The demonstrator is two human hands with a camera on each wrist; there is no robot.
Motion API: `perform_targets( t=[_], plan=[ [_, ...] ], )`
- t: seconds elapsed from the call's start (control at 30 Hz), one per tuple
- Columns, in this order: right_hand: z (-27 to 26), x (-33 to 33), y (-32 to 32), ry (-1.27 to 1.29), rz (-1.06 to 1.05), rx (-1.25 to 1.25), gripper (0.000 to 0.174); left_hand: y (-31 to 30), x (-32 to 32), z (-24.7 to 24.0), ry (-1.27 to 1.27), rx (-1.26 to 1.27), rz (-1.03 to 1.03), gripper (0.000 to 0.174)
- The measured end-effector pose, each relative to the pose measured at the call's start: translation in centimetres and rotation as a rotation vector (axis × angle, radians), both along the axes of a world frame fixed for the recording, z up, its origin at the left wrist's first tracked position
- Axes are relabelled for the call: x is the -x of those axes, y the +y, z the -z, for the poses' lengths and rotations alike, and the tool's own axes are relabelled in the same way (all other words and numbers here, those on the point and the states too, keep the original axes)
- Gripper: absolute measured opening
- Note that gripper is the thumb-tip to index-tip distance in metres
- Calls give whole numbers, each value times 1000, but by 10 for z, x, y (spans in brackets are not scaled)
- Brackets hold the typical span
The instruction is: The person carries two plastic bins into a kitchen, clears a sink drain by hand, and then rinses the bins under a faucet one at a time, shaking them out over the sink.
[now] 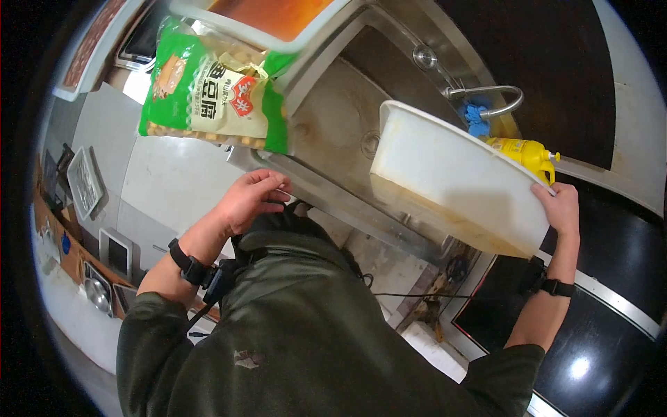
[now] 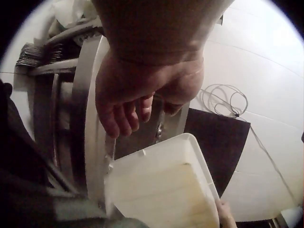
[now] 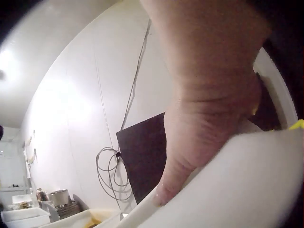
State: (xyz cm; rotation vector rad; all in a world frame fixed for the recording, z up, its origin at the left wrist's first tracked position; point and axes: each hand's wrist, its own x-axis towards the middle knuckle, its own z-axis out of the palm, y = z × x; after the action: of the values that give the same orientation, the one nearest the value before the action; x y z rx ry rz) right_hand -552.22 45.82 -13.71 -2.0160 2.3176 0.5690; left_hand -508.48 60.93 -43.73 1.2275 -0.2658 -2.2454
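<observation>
My right hand [image 1: 561, 207] grips the rim of a white plastic tub [image 1: 451, 174] at its right end, with the thumb over the edge. The tub is tilted over the sink [image 1: 330, 104], and brownish stains or liquid show along its lower side. In the right wrist view the thumb lies along the tub's rim [image 3: 228, 185]. My left hand [image 1: 255, 197] hovers near the sink's front edge, apart from the tub, its fingers loosely bent and holding nothing. In the left wrist view the tub [image 2: 156, 185] lies beyond those fingers.
A green bag of food pieces [image 1: 222, 94] rests at the sink's left side, below a white tub of orange-red liquid [image 1: 274, 17]. The curved faucet [image 1: 504, 104] has a blue cloth-like thing [image 1: 476, 119] beside it. A yellow bottle [image 1: 517, 149] stands behind the tilted tub.
</observation>
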Motion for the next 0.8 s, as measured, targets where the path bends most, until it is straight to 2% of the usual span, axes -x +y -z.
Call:
perform_targets(
  t=[0.07,0.13,0.27,0.37,0.4,0.47,0.63,0.73,0.8],
  plan=[
    [-2,-5,6,51,-20,-19,36,-3,1,-1,2,7,15,32],
    [-4,-10,19,-25,-103,-24,44,-7,4,-2,-6,29,45,33],
    [4,-27,48,-52,-14,-46,40,-14,10,1,-12,40,91,33],
    [20,-36,72,227,-434,73,38,-18,22,7,11,49,158,33],
    [24,-39,78,231,-428,74,38,-20,28,5,23,46,202,32],
    [32,-45,88,271,-579,140,38,-24,42,5,32,49,253,31],
    [43,-55,100,293,-513,137,37,-37,75,3,81,134,448,31],
    [52,-42,96,292,-587,170,35,-51,96,-7,68,174,478,32],
    [55,-33,100,178,-665,197,34,-60,111,-11,48,158,465,33]
  ],
)
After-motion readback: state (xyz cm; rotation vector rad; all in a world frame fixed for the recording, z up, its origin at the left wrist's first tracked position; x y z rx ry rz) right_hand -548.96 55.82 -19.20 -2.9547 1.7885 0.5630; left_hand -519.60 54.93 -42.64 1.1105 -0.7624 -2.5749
